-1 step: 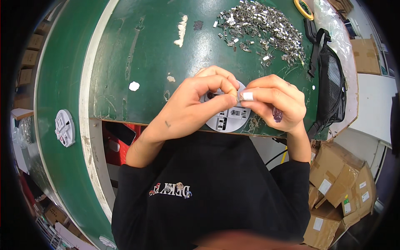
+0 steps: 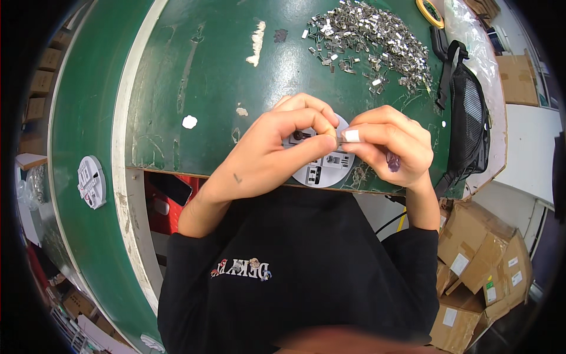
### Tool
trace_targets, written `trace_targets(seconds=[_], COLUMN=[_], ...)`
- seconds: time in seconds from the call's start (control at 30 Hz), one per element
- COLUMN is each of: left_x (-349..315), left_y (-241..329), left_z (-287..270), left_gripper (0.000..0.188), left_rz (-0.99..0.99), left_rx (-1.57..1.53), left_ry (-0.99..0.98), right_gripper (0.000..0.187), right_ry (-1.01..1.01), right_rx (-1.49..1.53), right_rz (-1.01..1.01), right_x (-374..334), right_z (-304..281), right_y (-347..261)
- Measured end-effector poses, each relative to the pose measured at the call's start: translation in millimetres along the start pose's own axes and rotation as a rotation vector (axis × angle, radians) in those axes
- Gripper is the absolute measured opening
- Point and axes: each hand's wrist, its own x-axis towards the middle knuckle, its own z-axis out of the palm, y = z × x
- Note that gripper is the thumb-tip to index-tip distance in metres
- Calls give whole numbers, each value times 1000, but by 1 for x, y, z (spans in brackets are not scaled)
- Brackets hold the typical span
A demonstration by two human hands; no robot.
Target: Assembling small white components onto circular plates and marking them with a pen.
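Observation:
My left hand (image 2: 283,138) is closed, its thumb and forefinger pinched together above a round light-grey disc-shaped part (image 2: 337,174). What sits in that pinch is too small and hidden to make out. My right hand (image 2: 392,141) meets it fingertip to fingertip from the right, also closed, with white tape (image 2: 351,136) around one finger. The end of a see-through purple handle (image 2: 392,163) sticks out of its curled fingers; the rest of that tool is hidden. The disc lies at the table's near edge, partly covered by my left hand, with dark and metal pieces set in its slots.
A heap of small metal clips (image 2: 377,44) spreads over the green table (image 2: 218,82) at the far right. A black mesh bag (image 2: 469,118) and a yellow tape roll (image 2: 430,13) lie along the right side. Another disc-shaped part (image 2: 91,182) rests on the green strip at left.
The fingertips have shifted very slightly, and the purple handle end in my right hand has tilted a little. Everything else stays in place.

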Motion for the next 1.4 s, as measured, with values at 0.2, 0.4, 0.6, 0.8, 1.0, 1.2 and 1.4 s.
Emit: trace_targets(seconds=[0.2, 0.4, 0.6, 0.8, 1.0, 1.2, 1.4], left_x=[-2, 4, 8, 11, 14, 16, 17], left_y=[-23, -29, -31, -33, -34, -39, -40], left_z=[2, -1, -4, -8, -11, -16, -20], left_gripper=[5, 6, 5, 8, 11, 7, 11], left_rz=[173, 180, 151, 156, 163, 204, 184], left_rx=[457, 465, 414, 407, 398, 391, 367], left_ry=[86, 56, 56, 52, 49, 62, 75], right_gripper=[13, 11, 11, 10, 11, 11, 11], right_ry=[-75, -140, -242, -281, -291, -291, -285], right_rx=[56, 18, -12, -23, -56, -131, -236], right_rz=[345, 376, 415, 442, 431, 458, 440], right_x=[-1, -4, -1, 5, 9, 15, 20], right_z=[-8, -4, -5, -3, -1, 3, 10], right_y=[-4, 0, 2, 4, 9, 3, -1])
